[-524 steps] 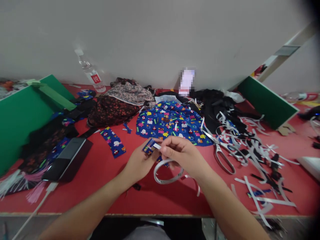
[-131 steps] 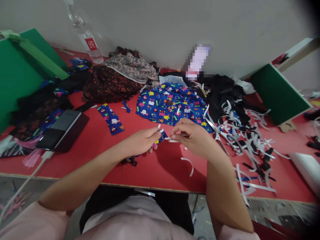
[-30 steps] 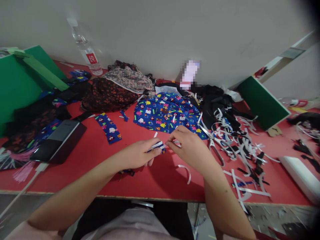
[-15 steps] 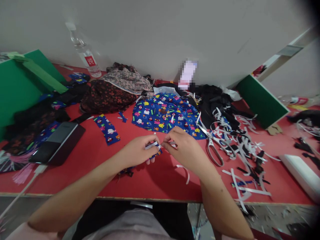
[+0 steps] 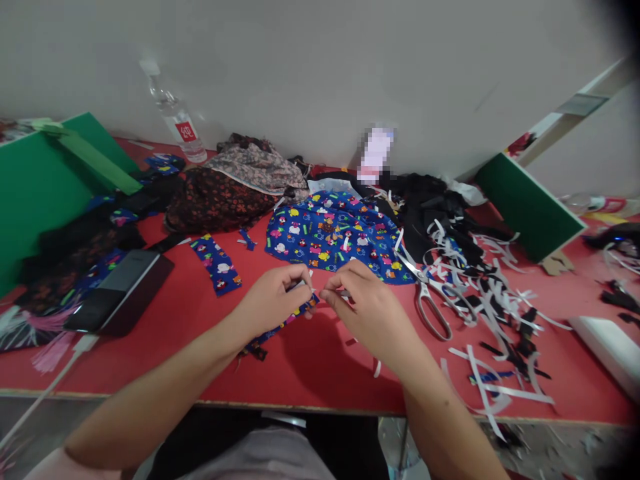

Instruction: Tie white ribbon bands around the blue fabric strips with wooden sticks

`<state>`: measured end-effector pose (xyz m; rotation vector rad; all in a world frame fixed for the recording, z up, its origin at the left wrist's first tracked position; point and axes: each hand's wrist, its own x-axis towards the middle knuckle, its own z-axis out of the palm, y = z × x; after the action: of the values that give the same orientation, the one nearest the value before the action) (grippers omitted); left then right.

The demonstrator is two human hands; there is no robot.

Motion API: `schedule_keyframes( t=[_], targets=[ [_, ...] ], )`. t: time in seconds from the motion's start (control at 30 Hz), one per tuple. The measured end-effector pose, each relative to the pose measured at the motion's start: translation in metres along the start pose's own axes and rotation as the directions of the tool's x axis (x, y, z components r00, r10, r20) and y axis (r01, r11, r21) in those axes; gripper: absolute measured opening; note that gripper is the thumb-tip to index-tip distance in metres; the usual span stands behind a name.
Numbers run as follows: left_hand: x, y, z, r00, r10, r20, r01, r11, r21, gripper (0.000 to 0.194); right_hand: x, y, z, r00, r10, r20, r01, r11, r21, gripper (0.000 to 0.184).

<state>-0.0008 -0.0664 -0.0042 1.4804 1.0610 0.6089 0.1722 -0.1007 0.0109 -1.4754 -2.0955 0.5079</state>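
Observation:
My left hand (image 5: 273, 300) is closed on a blue printed fabric strip (image 5: 300, 311), with its thumb pressed on top. The strip's lower part hangs behind the hand toward the table. Just to the right, my right hand (image 5: 363, 300) is pinched, its fingertips close to the strip's end. A pale sliver shows inside its curled fingers, too small to name. Beyond both hands lies a larger blue cloth (image 5: 325, 233) printed with cartoon animals. Scissors (image 5: 433, 310) with grey handles lie open to the right of my right hand.
Many white strips (image 5: 493, 313) and black scraps cover the right of the red table (image 5: 200, 360). Another blue strip (image 5: 217, 265) lies left. A black device (image 5: 120, 290) with a white cable, floral cloth (image 5: 215, 200), a water bottle (image 5: 177, 123) and green panels (image 5: 530, 207) stand around.
My hands have drawn slightly apart, and the white strip seen on the blue fabric in my left hand is now mostly hidden. The whole view has shifted a little.

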Motion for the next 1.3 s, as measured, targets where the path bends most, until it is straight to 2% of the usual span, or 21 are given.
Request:
schedule_keyframes(
  t=[0.2, 0.27, 0.33, 0.4, 0.47, 0.57, 0.67, 0.77, 0.87, 0.97, 1.07, 1.17, 1.3],
  targets=[
    [0.001, 0.003, 0.000, 0.998, 0.025, -0.064, -0.031, 0.995, -0.094, 0.007, 0.002, -0.002, -0.002, 0.999, 0.010, -0.042, -0.007, 0.998, 0.070, 0.013],
    [0.004, 0.002, -0.006, 0.985, 0.038, -0.167, -0.068, 0.983, -0.173, 0.008, 0.002, 0.000, -0.007, 0.994, 0.022, -0.105, -0.013, 0.996, 0.090, 0.014],
    [0.007, 0.001, -0.013, 0.951, 0.032, -0.307, -0.121, 0.954, -0.275, 0.008, 0.001, 0.003, -0.015, 0.974, 0.077, -0.212, -0.055, 0.992, 0.110, 0.015],
    [0.009, 0.001, -0.018, 0.929, 0.019, -0.369, -0.163, 0.917, -0.363, 0.007, 0.002, 0.008, -0.021, 0.951, 0.146, -0.272, -0.109, 0.983, 0.144, 0.017],
    [0.009, 0.000, -0.017, 0.948, 0.041, -0.315, -0.170, 0.903, -0.395, 0.013, 0.004, 0.012, -0.024, 0.955, 0.200, -0.220, -0.153, 0.965, 0.213, 0.018],
    [0.007, -0.002, -0.010, 0.970, 0.093, -0.223, -0.175, 0.906, -0.385, 0.020, 0.008, 0.015, -0.019, 0.964, 0.265, -0.039, -0.233, 0.902, 0.364, 0.022],
    [0.005, -0.005, -0.004, 0.969, 0.126, -0.212, -0.199, 0.908, -0.369, 0.021, 0.011, 0.016, -0.012, 0.956, 0.288, 0.058, -0.280, 0.835, 0.474, 0.023],
    [0.006, -0.008, -0.002, 0.966, 0.124, -0.226, -0.204, 0.904, -0.376, 0.022, 0.012, 0.017, -0.007, 0.953, 0.295, 0.068, -0.286, 0.803, 0.523, 0.022],
    [0.006, -0.007, -0.002, 0.976, 0.041, -0.213, -0.136, 0.881, -0.454, 0.022, 0.012, 0.019, -0.005, 0.950, 0.309, 0.056, -0.288, 0.785, 0.549, 0.022],
    [0.004, -0.006, -0.002, 0.994, -0.062, -0.091, 0.003, 0.842, -0.539, 0.027, 0.013, 0.022, -0.002, 0.945, 0.323, 0.057, -0.298, 0.771, 0.563, 0.023],
    [0.002, -0.004, -0.002, 0.998, -0.065, 0.005, 0.056, 0.814, -0.579, 0.039, 0.014, 0.025, -0.001, 0.939, 0.337, 0.064, -0.311, 0.757, 0.575, 0.024],
    [0.001, -0.004, -0.003, 0.999, -0.046, -0.030, 0.020, 0.815, -0.580, 0.039, 0.016, 0.025, -0.002, 0.927, 0.367, 0.082, -0.339, 0.721, 0.605, 0.026],
    [0.005, -0.005, -0.005, 0.993, -0.052, -0.104, -0.017, 0.823, -0.568, 0.020, 0.016, 0.025, -0.008, 0.910, 0.399, 0.113, -0.380, 0.696, 0.610, 0.026]
  ],
)
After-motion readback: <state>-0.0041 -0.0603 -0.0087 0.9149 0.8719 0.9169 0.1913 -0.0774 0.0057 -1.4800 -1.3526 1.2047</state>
